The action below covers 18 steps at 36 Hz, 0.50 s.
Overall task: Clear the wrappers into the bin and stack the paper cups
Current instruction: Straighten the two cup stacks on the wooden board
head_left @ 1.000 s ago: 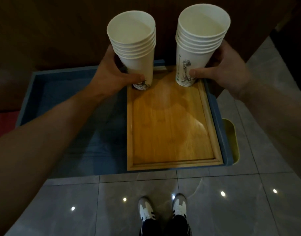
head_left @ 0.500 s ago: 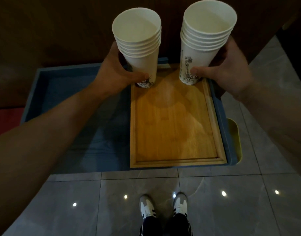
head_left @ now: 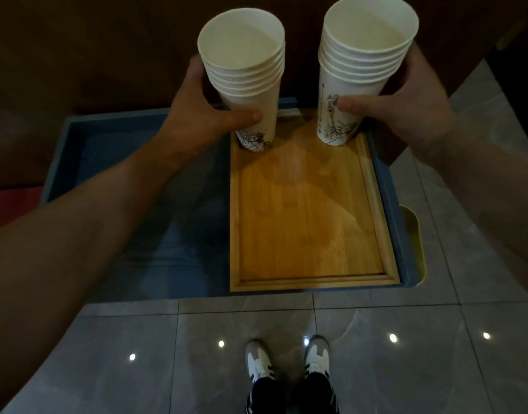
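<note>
So, two stacks of paper cups, both upright with mouths up, tilted slightly toward me. My left hand [head_left: 197,115] wraps the left stack [head_left: 247,76], thumb across its front; my right hand [head_left: 406,109] grips the right stack [head_left: 361,64] the same way. Both are at the far end of the wooden tray [head_left: 310,219]; whether they touch it I can't tell. That tray sits in a blue tray [head_left: 137,204], grey tiles [head_left: 376,354] and my shoes [head_left: 286,363] below.
</note>
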Each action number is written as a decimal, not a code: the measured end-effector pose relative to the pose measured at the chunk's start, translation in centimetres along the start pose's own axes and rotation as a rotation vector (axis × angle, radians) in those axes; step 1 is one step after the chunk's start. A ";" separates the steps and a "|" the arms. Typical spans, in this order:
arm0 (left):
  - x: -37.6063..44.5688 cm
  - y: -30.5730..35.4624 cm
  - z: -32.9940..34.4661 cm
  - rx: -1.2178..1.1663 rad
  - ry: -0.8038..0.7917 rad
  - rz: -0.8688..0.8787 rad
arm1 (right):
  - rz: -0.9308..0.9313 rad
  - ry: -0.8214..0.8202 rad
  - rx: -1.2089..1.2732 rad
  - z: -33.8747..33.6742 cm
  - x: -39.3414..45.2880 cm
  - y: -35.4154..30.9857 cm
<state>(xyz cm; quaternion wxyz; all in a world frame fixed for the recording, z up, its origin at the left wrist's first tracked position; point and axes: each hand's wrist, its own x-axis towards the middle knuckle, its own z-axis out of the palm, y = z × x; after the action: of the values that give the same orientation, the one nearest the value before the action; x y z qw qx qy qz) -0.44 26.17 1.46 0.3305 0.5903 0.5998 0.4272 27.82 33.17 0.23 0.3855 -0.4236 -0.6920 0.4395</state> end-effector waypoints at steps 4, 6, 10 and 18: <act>-0.2 0.1 0.2 0.007 0.035 0.002 | 0.005 -0.015 -0.019 -0.4 0.1 0.0; -0.2 0.2 0.3 0.020 0.044 0.012 | 0.006 -0.017 -0.034 -0.5 0.1 0.0; -0.3 0.4 0.3 0.029 0.049 0.028 | 0.009 -0.021 -0.036 -0.7 0.2 0.0; -0.2 0.4 0.2 0.043 0.037 0.033 | 0.025 -0.041 -0.025 -0.9 0.4 -0.2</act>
<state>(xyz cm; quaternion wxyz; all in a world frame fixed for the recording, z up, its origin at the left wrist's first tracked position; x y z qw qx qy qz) -0.07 25.99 1.68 0.2994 0.5990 0.6051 0.4306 28.46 33.73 0.73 0.3606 -0.4280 -0.6997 0.4441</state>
